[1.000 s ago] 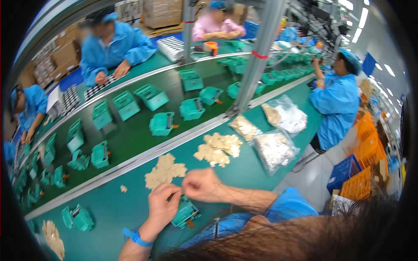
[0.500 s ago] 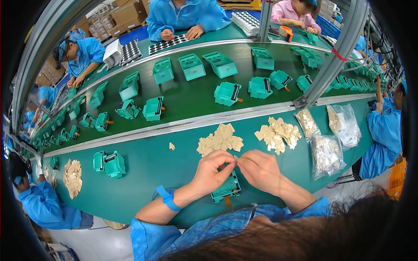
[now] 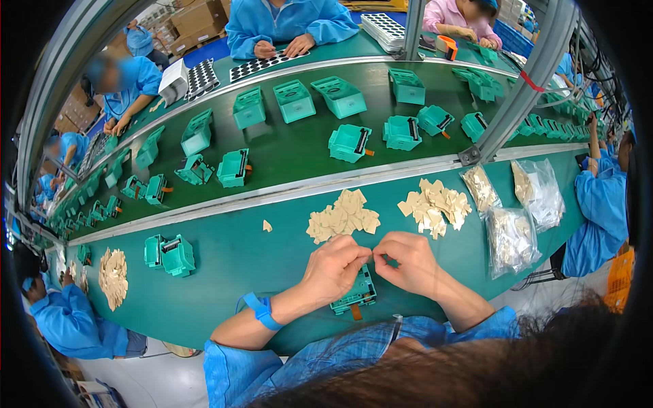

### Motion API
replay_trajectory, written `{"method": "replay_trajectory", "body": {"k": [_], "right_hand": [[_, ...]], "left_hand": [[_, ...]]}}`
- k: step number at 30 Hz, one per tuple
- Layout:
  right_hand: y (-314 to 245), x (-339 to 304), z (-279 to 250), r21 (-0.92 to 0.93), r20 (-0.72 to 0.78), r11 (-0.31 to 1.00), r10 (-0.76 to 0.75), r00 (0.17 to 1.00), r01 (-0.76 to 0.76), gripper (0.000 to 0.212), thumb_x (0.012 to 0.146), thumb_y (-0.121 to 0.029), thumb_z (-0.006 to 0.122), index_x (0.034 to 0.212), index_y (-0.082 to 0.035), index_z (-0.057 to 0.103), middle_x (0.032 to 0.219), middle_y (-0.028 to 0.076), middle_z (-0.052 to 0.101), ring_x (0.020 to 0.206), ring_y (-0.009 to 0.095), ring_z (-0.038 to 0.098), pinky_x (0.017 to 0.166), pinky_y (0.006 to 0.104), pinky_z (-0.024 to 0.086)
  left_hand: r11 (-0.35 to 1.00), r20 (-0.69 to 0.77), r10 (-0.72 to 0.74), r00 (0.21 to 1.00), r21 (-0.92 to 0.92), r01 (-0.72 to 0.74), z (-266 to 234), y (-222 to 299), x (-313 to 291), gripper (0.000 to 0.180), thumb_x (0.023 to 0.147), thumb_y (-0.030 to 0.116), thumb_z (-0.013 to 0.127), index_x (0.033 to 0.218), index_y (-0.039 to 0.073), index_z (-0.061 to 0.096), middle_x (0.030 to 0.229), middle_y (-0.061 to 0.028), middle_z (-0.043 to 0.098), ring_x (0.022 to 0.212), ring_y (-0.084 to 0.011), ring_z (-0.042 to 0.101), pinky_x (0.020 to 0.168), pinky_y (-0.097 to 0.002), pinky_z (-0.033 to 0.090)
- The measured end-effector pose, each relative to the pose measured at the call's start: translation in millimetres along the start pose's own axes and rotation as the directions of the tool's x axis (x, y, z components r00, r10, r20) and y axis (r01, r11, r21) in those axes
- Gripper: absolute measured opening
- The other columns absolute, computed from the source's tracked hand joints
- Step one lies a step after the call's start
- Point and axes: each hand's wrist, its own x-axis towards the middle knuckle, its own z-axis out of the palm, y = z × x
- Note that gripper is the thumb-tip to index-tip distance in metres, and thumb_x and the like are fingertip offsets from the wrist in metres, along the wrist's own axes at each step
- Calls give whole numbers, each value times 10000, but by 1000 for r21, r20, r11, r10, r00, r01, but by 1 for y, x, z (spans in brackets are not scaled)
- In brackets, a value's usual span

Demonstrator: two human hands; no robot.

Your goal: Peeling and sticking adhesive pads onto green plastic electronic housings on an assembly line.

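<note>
My left hand [image 3: 335, 269], with a blue strap on its wrist, and my right hand [image 3: 408, 264] meet fingertip to fingertip. Both are closed in a pinch; whatever lies between the fingers is too small to make out. Just below them on the green bench sits a green plastic housing [image 3: 358, 296], partly covered by my left hand, with an orange ribbon tab [image 3: 356, 313] sticking out toward me. Beyond my fingers lie two heaps of small beige pieces, the left heap [image 3: 342, 216] and the right heap [image 3: 434, 207].
Two green housings [image 3: 178, 256] stand together at left, near another beige heap [image 3: 113, 279]. Plastic bags of pieces [image 3: 510, 239] lie at right. Behind a metal rail [image 3: 272, 192], a belt [image 3: 286, 149] carries several green housings. A metal post [image 3: 507, 112] rises at right. Co-workers sit around.
The green housings on the belt have shifted slightly left. My fingers have turned a little while staying pinched together, and the right hand's finger loop shows more openly.
</note>
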Motion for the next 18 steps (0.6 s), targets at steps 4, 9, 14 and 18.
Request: {"method": "replay_trajectory", "body": {"k": [4,9,14,18], "right_hand": [[-1,0,1,8,-47,1000,3,999,-3,108,653,-25,663,740,-38,601,700,67,580,626,248,590,517,348,473],[-2,-1,6,-58,-74,998,-29,997,25,105,658,-22,670,735,-33,601,694,70,582,629,248,591,512,339,474],[-4,-2,5,151,-99,978,163,982,-147,70,674,-4,635,719,-26,587,672,88,578,547,210,578,483,313,467],[45,-19,-9,361,-134,847,461,877,-390,48,686,-7,614,718,-26,585,668,99,579,512,211,569,471,307,460]], "left_hand": [[1000,-19,-10,1000,-25,10,0,2,0,70,763,40,647,831,48,630,719,-64,526,703,-260,546,574,-359,450],[999,-24,27,999,30,-26,1,1,-1,68,763,42,649,829,42,630,721,-68,529,699,-263,545,568,-361,448],[988,-22,-72,997,-136,68,0,3,-2,84,780,3,645,863,12,653,720,-66,543,666,-160,524,573,-268,411],[906,26,-278,960,-324,271,-3,3,0,97,805,-3,636,901,-2,649,729,-34,549,663,-105,515,570,-234,419]]}}
